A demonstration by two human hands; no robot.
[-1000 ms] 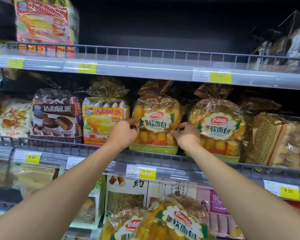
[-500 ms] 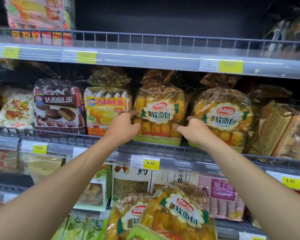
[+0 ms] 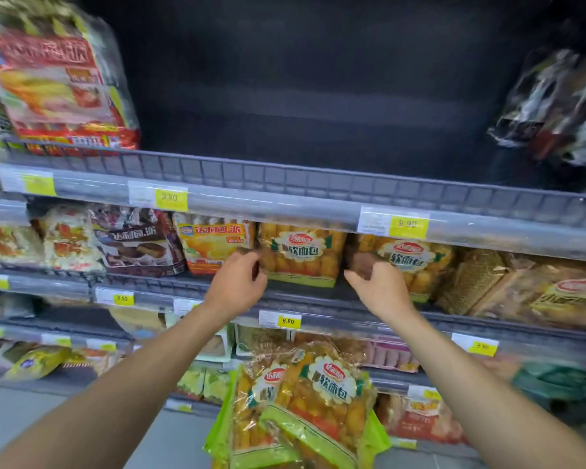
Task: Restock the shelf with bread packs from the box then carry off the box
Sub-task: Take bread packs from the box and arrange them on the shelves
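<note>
A wide dark bay is lying open above the upper shelf rail (image 3: pixel 318 179), between the red pack (image 3: pixel 58 86) at its left and the dark packs (image 3: pixel 562 106) at its right. Below that rail, bread packs (image 3: pixel 301 253) are standing side by side, leaving only narrow gaps.

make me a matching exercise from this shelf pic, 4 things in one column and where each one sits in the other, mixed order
Things:
1. left hand
2. right hand
3. 6.80 tag
4. brown pie pack

Places:
A. on the shelf rail below the middle bread pack
B. at the bread pack's left edge
C. left of the orange pie pack
D. between the two bread packs on the shelf

Pairs: 1-B, 2-D, 3-A, 4-C
</note>
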